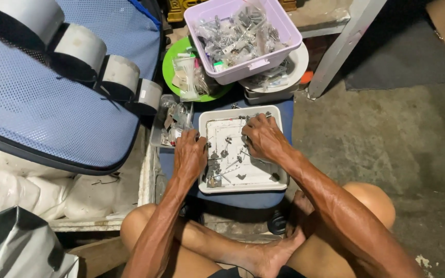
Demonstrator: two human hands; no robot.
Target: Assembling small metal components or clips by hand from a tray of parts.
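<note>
1. Head view: both hands work in a white tray (279, 154) of small metal parts (227, 154); the step looks like sorting or picking parts.
2. The left hand (189, 154) rests on the tray's 9 o'clock rim, fingers curled; whether it grips anything I cannot tell.
3. The right hand (263, 138) lies at 1 o'clock, fingers bent over parts; its grip is hidden.
4. Loose parts lie between the hands, so the next pick calls for a fine pinch.
5. A lilac bin (284, 31) sits at 12 o'clock.

1 head-worn camera looks steeply down from above the seated person, facing forward over the crossed legs. The white tray (279, 177) sits near frame centre at close range. No second view overlaps.
</note>
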